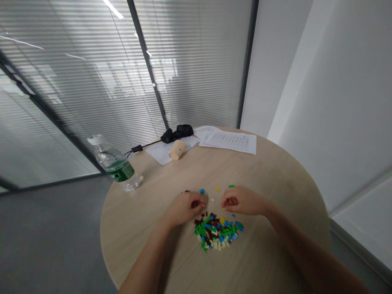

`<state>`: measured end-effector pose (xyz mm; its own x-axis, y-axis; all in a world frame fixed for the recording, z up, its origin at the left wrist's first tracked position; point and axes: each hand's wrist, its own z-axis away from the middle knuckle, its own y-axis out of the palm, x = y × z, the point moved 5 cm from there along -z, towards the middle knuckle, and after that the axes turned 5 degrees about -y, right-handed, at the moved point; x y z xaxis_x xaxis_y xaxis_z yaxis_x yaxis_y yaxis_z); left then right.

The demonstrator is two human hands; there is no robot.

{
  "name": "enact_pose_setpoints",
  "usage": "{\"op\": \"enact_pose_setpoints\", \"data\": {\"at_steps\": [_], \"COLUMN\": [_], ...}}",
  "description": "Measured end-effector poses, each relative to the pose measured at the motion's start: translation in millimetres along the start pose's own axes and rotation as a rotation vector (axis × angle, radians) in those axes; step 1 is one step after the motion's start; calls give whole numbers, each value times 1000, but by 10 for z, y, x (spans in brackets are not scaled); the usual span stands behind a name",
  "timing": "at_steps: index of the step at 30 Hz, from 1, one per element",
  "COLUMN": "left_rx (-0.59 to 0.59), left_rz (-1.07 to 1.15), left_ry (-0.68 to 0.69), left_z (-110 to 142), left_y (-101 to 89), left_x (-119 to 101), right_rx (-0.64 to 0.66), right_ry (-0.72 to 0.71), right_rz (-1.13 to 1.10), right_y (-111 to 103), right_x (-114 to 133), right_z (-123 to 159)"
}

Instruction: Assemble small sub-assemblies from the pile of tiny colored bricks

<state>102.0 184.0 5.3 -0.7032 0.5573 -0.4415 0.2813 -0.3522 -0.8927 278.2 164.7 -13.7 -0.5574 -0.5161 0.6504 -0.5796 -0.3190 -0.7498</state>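
A heap of small toy bricks (218, 233), green, brown, blue, cream and yellow, lies on the round wooden table (269, 175) near me. My left hand (185, 207) rests just behind the heap with its fingers curled around a small dark piece. To its right, my right hand (240, 201) is closed in a loose fist, and what it holds, if anything, is hidden. A few loose bricks lie beyond the hands: a blue one (202, 190), a yellow one (217, 188) and a green one (231, 186).
A plastic water bottle (114, 163) stands at the left edge of the table. At the back lie a tipped paper cup (178, 149), printed sheets (229, 141), a black bundle (179, 132) and a cable. Glass partitions with blinds stand behind the table.
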Motion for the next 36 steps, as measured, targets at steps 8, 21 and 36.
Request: {"op": "enact_pose_setpoints", "data": {"at_steps": [8,21,36], "left_rx": [-7,81,-298], "left_rz": [140,343,421], "left_ry": [20,50,209], "left_z": [1,5,-48], "left_y": [31,137,103], "left_x": [21,17,-211], "right_rx": [165,241,-97], "right_ry": [44,94,100], "right_rz": [-88,-83,-607], "right_y": [36,62,151], "right_x": [-45,-97,60], "right_z": [71,68,-104]}}
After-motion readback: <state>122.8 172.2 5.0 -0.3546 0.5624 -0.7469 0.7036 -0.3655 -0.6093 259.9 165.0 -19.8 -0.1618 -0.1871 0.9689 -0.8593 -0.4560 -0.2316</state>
